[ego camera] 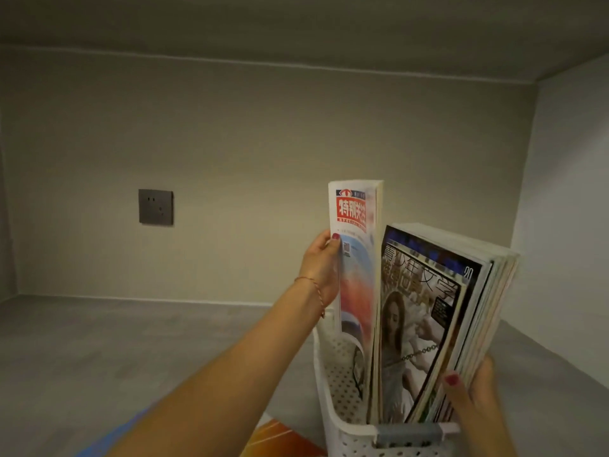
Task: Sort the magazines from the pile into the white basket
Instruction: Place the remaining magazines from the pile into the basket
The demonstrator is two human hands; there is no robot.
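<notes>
A white perforated basket (333,420) stands at the lower right on the grey surface. Several magazines stand upright in it. My left hand (321,265) grips the left edge of a white magazine with a red title block (357,258), which stands upright at the left end of the basket. My right hand (474,397) holds the stack of magazines (438,324) leaning to the right, thumb on the front cover showing a woman. A gap shows between the white magazine and the stack.
A dark wall socket (155,207) sits on the beige back wall. An orange magazine (280,438) and something blue (108,445) lie at the bottom edge, left of the basket. A white side wall rises at the right.
</notes>
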